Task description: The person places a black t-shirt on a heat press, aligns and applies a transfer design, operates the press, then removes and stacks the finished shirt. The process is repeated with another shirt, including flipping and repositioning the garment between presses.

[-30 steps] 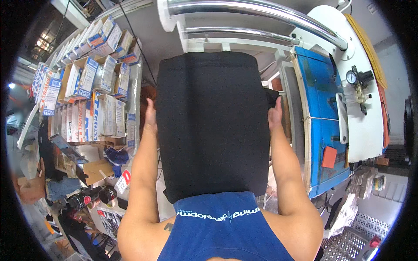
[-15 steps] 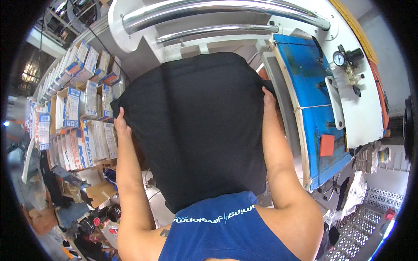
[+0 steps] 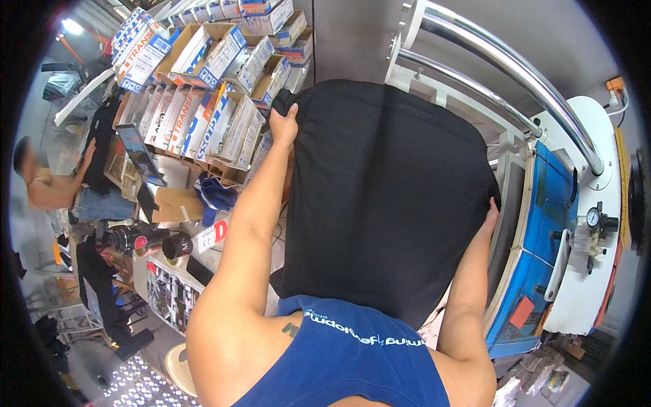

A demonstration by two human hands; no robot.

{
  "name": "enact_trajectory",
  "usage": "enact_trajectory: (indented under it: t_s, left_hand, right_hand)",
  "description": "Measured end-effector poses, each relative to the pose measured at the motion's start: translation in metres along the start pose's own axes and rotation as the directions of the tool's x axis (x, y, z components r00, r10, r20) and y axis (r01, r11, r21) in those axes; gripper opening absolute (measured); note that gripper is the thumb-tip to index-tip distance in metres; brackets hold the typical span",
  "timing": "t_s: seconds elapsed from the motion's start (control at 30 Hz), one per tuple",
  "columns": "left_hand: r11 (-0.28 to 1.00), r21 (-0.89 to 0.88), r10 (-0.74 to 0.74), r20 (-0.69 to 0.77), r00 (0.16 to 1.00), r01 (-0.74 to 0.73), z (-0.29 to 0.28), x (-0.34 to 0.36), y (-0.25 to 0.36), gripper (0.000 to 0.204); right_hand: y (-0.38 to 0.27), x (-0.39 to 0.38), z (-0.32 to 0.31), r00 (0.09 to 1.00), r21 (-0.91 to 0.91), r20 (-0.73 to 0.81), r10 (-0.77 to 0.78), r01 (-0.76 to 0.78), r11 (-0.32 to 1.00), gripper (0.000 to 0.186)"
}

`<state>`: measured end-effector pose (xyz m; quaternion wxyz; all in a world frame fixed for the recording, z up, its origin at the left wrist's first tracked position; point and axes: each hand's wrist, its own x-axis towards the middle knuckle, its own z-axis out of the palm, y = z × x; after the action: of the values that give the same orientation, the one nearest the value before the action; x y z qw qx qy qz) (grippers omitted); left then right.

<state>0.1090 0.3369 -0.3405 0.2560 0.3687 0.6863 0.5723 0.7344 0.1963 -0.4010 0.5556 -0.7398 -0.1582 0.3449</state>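
A black garment (image 3: 383, 210) lies stretched smooth over a wide board with a rounded far end, and its near edge reaches my blue sleeveless top. At its far left corner my left hand (image 3: 283, 127) is closed on a bunched fold of the cloth, thumb uppermost. My right hand (image 3: 491, 214) grips the right edge, lower down than the left one; most of its fingers are hidden behind the fabric. The cloth covers the board beneath.
Stacked boxes of flat packets (image 3: 203, 122) stand at the left. A white machine frame with chrome bars (image 3: 508, 61), a blue panel (image 3: 542, 197) and a pressure gauge (image 3: 593, 217) border the right. Cups (image 3: 178, 247) stand on the left table. Farther left is another person (image 3: 51, 180).
My view has swung left, so boxes and the other person show more, and the machine sits farther right. Both hands keep hold of the garment's edges.
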Motion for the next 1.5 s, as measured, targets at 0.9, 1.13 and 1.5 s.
enact_trajectory:
  t_s: [0.9,1.13,1.5]
  left_hand:
    - [0.83,0.525,0.051,0.266,0.963,-0.189,0.02,0.0,-0.033,0.065]
    - [0.445,0.306,-0.779,0.595,0.195,0.842,-0.13,-0.189,-0.039,0.059]
    - [0.55,0.05,-0.641,0.666,0.383,0.834,-0.247,-0.26,-0.073,0.047]
  right_hand:
    - [-0.022,-0.036,0.012,0.966,0.219,0.18,0.186,-0.223,0.95,0.062]
    - [0.018,-0.227,-0.093,0.684,0.064,0.533,0.499,-0.62,0.782,0.055]
    - [0.095,-0.269,-0.181,0.78,0.312,0.461,0.422,-0.588,0.746,0.053]
